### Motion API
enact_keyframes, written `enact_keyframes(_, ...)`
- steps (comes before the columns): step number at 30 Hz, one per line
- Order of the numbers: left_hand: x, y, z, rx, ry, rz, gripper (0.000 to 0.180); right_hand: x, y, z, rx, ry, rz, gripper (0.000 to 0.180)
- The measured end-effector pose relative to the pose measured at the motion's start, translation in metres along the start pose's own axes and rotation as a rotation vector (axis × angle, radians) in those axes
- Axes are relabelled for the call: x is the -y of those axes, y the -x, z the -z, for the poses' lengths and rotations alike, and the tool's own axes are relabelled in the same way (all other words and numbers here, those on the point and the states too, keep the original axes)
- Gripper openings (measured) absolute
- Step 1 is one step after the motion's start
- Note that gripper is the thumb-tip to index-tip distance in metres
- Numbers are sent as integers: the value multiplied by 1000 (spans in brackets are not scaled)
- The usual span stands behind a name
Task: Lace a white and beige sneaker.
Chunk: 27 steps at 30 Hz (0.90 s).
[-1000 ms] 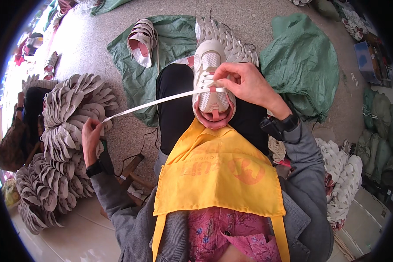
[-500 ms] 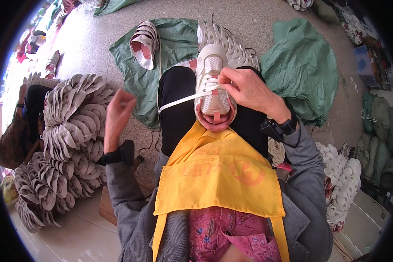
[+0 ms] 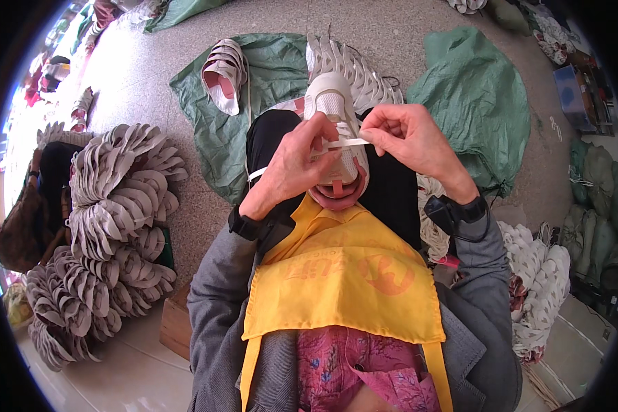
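I am looking down over a yellow apron [image 3: 343, 281] lying across my lap, with a faint orange emblem printed on it. Just past its top edge, a white sneaker [image 3: 336, 137] with a pink lining is resting on my knees, toe pointing away from me.

My left hand [image 3: 292, 168] is curling over the near side of the shoe, thumb and fingers closing on a flat white lace [image 3: 347, 143] where it is crossing the tongue. My right hand [image 3: 408, 137] is pinching the same lace between thumb and forefinger, the other fingers folding loosely. Both hands are gripping the lace, which is running taut between them; a loose end is trailing off to the left below my wrist.

To do this step well, I judge that I should be keeping the lace flat and untwisted, pulling evenly from both sides, and holding the shoe steady against my knees.

To my left, stacks of grey shoe pieces [image 3: 117, 226] are fanning out on the floor beside a brown cardboard box [image 3: 175, 323]. To my right, white shoe parts [image 3: 529, 275] are piling up. Farther off, a green sack [image 3: 216, 123] is lying flat under another sneaker [image 3: 223, 72], and a second green sack [image 3: 477, 103] is bunching at the right. A blue box [image 3: 570, 86] is sitting near the far right rim; I cannot make out its label.
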<state>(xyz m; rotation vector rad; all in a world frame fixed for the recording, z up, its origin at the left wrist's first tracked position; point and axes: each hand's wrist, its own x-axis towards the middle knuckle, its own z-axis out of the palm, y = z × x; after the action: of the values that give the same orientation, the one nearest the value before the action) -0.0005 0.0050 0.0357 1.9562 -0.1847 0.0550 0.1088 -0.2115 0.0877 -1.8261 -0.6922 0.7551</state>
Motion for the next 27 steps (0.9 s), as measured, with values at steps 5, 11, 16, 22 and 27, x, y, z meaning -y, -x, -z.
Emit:
enact_keyframes(5,4,1,5,20,213,175,17,0,14,26,-14,-32,22,9)
enact_keyframes(11,1,11,30,-61,420,185,15,-16,36,49,15,-57,-127,10)
enact_keyframes(16,-11,16,56,-134,458,257,13,-22,46,67,-40,-67,-104,10)
enact_keyframes(22,-1,24,77,-259,531,229,14,-18,45,83,-43,-22,-119,10)
enact_keyframes(27,14,37,103,-299,455,277,19,-28,48,62,32,-94,-208,13)
